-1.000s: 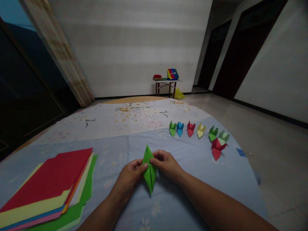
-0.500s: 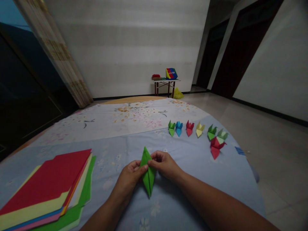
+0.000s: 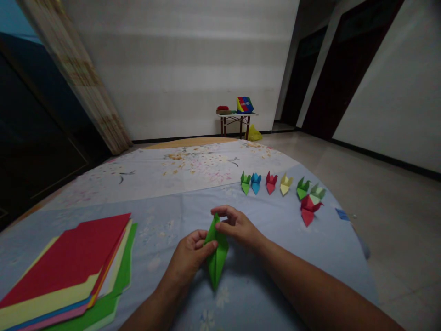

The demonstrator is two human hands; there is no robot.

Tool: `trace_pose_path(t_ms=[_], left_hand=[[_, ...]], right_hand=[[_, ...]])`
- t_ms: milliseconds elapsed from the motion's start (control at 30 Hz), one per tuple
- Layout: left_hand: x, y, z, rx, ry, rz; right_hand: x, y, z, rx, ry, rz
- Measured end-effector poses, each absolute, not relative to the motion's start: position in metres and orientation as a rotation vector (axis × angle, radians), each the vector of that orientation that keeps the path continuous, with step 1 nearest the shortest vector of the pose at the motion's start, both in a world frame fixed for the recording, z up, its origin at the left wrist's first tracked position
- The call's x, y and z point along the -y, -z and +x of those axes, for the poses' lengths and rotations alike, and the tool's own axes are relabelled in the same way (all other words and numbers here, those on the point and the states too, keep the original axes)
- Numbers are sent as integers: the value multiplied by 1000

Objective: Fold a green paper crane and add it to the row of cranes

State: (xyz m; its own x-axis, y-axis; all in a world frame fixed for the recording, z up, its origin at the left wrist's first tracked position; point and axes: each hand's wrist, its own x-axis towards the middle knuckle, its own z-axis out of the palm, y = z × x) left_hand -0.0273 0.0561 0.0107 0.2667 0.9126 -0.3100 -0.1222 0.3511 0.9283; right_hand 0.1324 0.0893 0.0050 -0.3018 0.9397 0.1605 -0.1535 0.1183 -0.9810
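Note:
A green folded paper (image 3: pixel 217 259), long and pointed at both ends, lies on the blue floral cloth (image 3: pixel 275 239) in front of me. My left hand (image 3: pixel 191 255) pinches its left edge near the middle. My right hand (image 3: pixel 237 225) grips the top point with curled fingers and bends that tip toward me. To the left lies a stack of coloured paper sheets (image 3: pixel 69 266) with a red sheet on top.
A row of small folded paper figures (image 3: pixel 272 182) in green, blue, red and yellow stands at the back right, with a larger red one (image 3: pixel 308 209) nearby. A blue scrap (image 3: pixel 342 214) lies near the cloth's right edge. A small table (image 3: pixel 236 122) stands by the far wall.
My right hand has slid up to the top point of the green paper and is folding it down. My left hand has stayed on the left edge.

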Motion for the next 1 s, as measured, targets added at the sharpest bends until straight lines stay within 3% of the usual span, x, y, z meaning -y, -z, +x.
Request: trace_pose_path(t_ms=[600, 800, 1000], left_hand=[[-50, -21, -23, -1119, -869, 1026], [-54, -15, -25, -1123, -894, 1058], [-53, -8, -27, -1204, -937, 1311]], right_hand=[[-94, -9, 133, 953, -1492, -856], [-85, -6, 124, 1247, -1672, -917], [-96, 8, 129, 1278, -1499, -1028]])
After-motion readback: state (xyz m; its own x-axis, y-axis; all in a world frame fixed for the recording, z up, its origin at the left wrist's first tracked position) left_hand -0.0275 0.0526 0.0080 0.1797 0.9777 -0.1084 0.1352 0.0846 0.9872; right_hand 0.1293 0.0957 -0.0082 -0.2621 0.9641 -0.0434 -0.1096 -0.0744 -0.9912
